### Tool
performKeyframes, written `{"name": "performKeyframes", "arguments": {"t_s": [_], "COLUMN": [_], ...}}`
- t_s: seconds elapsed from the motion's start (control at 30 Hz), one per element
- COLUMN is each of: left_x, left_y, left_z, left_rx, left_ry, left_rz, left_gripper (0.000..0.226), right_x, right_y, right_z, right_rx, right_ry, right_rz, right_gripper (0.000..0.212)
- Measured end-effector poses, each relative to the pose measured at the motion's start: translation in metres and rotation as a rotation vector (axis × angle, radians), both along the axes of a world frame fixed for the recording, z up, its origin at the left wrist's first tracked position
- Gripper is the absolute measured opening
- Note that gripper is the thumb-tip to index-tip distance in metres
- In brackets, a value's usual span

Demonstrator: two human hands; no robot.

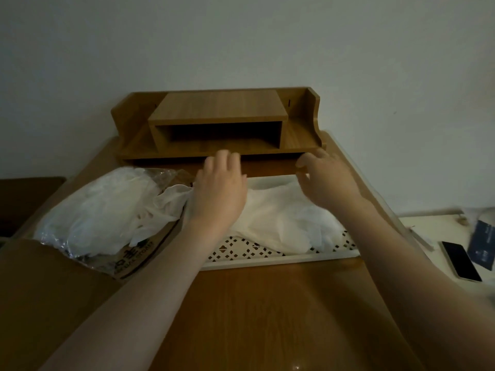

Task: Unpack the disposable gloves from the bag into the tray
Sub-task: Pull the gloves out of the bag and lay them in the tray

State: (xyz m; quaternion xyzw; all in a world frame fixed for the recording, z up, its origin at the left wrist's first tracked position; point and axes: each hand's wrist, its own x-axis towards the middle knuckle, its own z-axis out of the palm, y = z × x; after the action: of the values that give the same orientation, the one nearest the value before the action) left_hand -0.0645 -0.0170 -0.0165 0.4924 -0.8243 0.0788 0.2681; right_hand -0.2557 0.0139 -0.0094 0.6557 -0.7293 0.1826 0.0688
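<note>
A clear plastic bag [88, 210] full of white disposable gloves lies on the left of the wooden desk, its mouth facing right. A white perforated tray [267, 257] sits at the desk's middle with a heap of white gloves [281, 218] in it. One glove [171, 196] trails from the bag's mouth toward the tray. My left hand [218, 191] lies palm down on the left end of the heap, fingers spread. My right hand [326, 178] hovers over the heap's far right, fingers apart and slightly curled; it holds nothing that I can see.
A wooden desk organiser [217, 124] stands against the wall just behind the tray. A brown printed paper bag [139, 255] lies under the plastic bag. On a white surface to the right are a phone [460, 265] and a dark blue packet [483, 247].
</note>
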Motion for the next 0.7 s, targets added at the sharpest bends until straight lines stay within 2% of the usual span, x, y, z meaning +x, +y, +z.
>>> {"name": "performKeyframes", "arguments": {"t_s": [0.07, 0.13, 0.17, 0.23, 0.3, 0.47, 0.6, 0.63, 0.7], "left_x": [-0.016, -0.023, -0.021, -0.011, 0.001, 0.021, 0.029, 0.032, 0.039], "left_y": [0.008, 0.009, 0.005, -0.002, -0.007, -0.013, -0.001, 0.007, 0.024], "left_z": [0.001, -0.01, -0.019, -0.039, -0.049, -0.05, -0.043, -0.038, -0.025], "left_rx": [0.178, 0.485, 0.574, 0.587, 0.572, 0.707, 0.738, 0.72, 0.637], "left_ry": [0.106, 0.111, 0.049, -0.18, -0.313, -0.267, -0.209, -0.185, -0.124], "left_rz": [-0.201, -0.276, -0.259, -0.174, -0.108, 0.036, 0.002, -0.038, -0.139], "left_gripper": [0.042, 0.044, 0.046, 0.055, 0.065, 0.083, 0.077, 0.072, 0.062], "right_x": [0.023, 0.043, 0.048, 0.045, 0.034, 0.012, 0.024, 0.033, 0.052], "right_y": [0.006, 0.009, 0.01, 0.014, 0.017, 0.021, 0.026, 0.027, 0.032], "right_z": [-0.002, -0.016, -0.025, -0.039, -0.044, -0.051, -0.039, -0.033, -0.017], "right_rx": [0.02, 0.203, 0.311, 0.502, 0.548, 0.558, 0.521, 0.443, 0.201], "right_ry": [-0.066, -0.03, 0.027, 0.129, 0.181, 0.136, 0.071, 0.051, -0.024], "right_rz": [0.222, 0.342, 0.332, 0.241, 0.167, 0.073, 0.009, 0.024, 0.129], "right_gripper": [0.029, 0.039, 0.049, 0.072, 0.091, 0.116, 0.115, 0.107, 0.078]}}
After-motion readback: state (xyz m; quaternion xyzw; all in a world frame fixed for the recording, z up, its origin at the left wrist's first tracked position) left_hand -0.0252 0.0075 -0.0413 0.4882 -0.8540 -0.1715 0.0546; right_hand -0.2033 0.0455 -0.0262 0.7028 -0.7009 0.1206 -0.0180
